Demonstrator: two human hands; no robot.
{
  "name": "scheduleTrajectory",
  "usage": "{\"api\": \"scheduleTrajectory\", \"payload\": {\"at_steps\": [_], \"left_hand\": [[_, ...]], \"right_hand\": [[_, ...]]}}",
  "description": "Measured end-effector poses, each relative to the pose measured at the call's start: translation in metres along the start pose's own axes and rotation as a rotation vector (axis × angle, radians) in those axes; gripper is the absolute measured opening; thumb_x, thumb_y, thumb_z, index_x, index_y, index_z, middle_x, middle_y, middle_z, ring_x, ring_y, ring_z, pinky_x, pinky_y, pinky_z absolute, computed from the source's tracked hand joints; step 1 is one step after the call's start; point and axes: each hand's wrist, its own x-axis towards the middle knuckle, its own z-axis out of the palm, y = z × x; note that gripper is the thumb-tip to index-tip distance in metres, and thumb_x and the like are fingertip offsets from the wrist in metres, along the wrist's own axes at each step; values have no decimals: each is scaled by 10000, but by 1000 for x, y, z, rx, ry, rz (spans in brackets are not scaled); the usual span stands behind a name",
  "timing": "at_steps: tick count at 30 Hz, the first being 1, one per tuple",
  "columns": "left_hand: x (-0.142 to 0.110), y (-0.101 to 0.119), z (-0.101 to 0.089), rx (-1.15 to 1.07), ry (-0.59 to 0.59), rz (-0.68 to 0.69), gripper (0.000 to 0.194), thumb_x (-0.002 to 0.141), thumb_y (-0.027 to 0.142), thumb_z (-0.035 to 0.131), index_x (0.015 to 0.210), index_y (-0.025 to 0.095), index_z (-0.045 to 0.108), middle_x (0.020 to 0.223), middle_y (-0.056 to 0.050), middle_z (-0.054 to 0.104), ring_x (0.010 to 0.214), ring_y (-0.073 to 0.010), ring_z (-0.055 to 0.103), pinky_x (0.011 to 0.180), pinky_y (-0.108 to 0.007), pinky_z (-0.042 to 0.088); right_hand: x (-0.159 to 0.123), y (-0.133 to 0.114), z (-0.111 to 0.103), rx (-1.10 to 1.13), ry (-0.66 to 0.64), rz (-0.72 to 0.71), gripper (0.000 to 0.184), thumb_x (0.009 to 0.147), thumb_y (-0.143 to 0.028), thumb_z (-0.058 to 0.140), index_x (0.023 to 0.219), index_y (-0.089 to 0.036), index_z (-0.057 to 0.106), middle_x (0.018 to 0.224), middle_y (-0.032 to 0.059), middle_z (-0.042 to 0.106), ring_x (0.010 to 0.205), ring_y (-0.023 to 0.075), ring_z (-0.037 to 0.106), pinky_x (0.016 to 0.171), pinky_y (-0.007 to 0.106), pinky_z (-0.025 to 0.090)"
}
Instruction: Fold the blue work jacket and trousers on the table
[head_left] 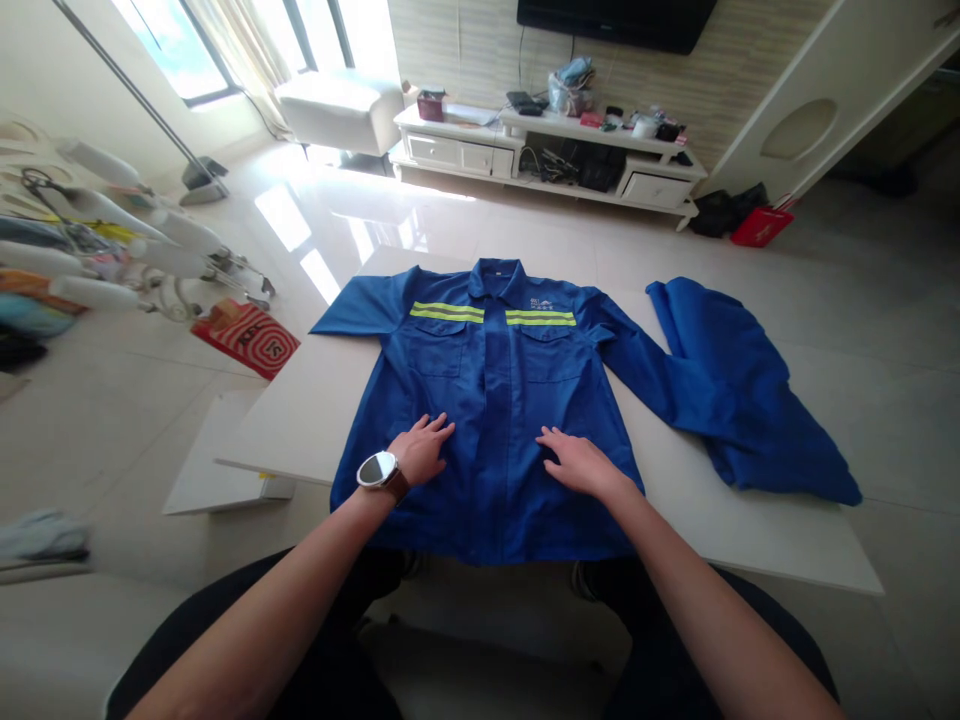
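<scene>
A blue work jacket (495, 400) with yellow reflective bands across the chest lies front up, collar away from me. My left hand (421, 450), with a watch (379, 470) on its wrist, rests on the jacket's lower left front, fingers spread. On the lower right front lies my right hand (581, 462), its fingers stretched out too. Neither hand grips anything. The left sleeve is folded or bent at the table's side, while the right one reaches toward a folded blue garment (742, 390) and meets it. The jacket's hem hangs at the near edge.
The white table (780, 545) carries both garments. A red paper bag (247, 338) and a rack with white rollers (150, 235) stand at left. Farther off are a white TV cabinet (480, 160), a pale ottoman (341, 108) and a red bag (761, 226) on the floor.
</scene>
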Motion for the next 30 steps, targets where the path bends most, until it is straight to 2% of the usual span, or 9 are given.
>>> {"api": "scheduleTrajectory", "payload": {"at_steps": [3, 5, 8, 11, 16, 19, 23, 26, 30], "left_hand": [[-9, 5, -6, -11, -30, 25, 251, 918, 294, 607, 1086, 235, 783, 1267, -101, 730, 1197, -295, 674, 1009, -383, 516], [-12, 11, -7, -33, 18, 57, 219, 929, 285, 585, 1025, 238, 777, 1120, -80, 750, 1105, -259, 690, 968, -348, 524], [-14, 21, 1, -81, 122, 135, 294, 913, 295, 620, 1176, 223, 731, 1204, -87, 703, 1151, -259, 631, 998, -349, 515], [-15, 33, 12, -79, 113, 204, 300, 892, 302, 645, 1167, 219, 733, 1278, -96, 661, 1173, -271, 589, 1010, -366, 516], [-17, 53, 12, -60, 10, 239, 195, 879, 253, 623, 1021, 256, 757, 1174, -86, 674, 1132, -270, 612, 944, -363, 523], [-11, 58, 7, -156, -4, 145, 207, 884, 193, 570, 1001, 243, 732, 1074, -70, 710, 1025, -234, 669, 900, -332, 528], [2, 52, 6, -198, 210, 44, 413, 914, 235, 560, 1319, 188, 627, 1292, -117, 680, 1199, -269, 629, 998, -377, 522], [12, 47, 8, -143, 238, 107, 592, 930, 253, 564, 1518, 222, 499, 1595, -104, 484, 1478, -307, 423, 1127, -425, 456], [17, 53, 7, -45, 102, 117, 472, 933, 270, 573, 1398, 241, 645, 1537, -102, 556, 1447, -336, 469, 1100, -443, 471]], "right_hand": [[-10, 1, -6, 32, -68, 3, 394, 932, -269, 557, 1283, -236, 733, 1334, 82, 720, 1207, 276, 688, 1040, 372, 508], [-14, 2, -6, 77, -33, -9, 344, 947, -295, 548, 1218, -250, 756, 1211, 63, 768, 1107, 253, 722, 974, 341, 533], [-15, 3, 2, 82, 126, -45, 413, 961, -277, 548, 1339, -195, 692, 1382, 105, 687, 1291, 246, 629, 1087, 335, 476], [-17, 3, 8, 28, 127, -37, 457, 938, -218, 566, 1379, -165, 668, 1505, 123, 594, 1407, 246, 541, 1159, 334, 416], [-23, -5, -5, -75, -4, 76, 299, 938, -224, 525, 1051, -231, 801, 1082, 99, 789, 1037, 270, 733, 911, 339, 531], [-19, -10, -10, -69, 29, 23, 289, 956, -250, 529, 1076, -225, 790, 1106, 95, 777, 1062, 256, 718, 931, 331, 520], [-6, -13, -2, -7, 171, -57, 461, 967, -247, 552, 1420, -199, 627, 1557, 114, 539, 1446, 250, 484, 1137, 376, 436], [2, -12, 2, -1, 87, -25, 611, 957, -237, 559, 1561, -205, 475, 1675, 115, 368, 1548, 275, 341, 1163, 441, 421], [5, -16, -8, -49, 13, 28, 482, 965, -248, 533, 1438, -186, 604, 1446, 162, 631, 1338, 302, 597, 1042, 398, 491]]}}
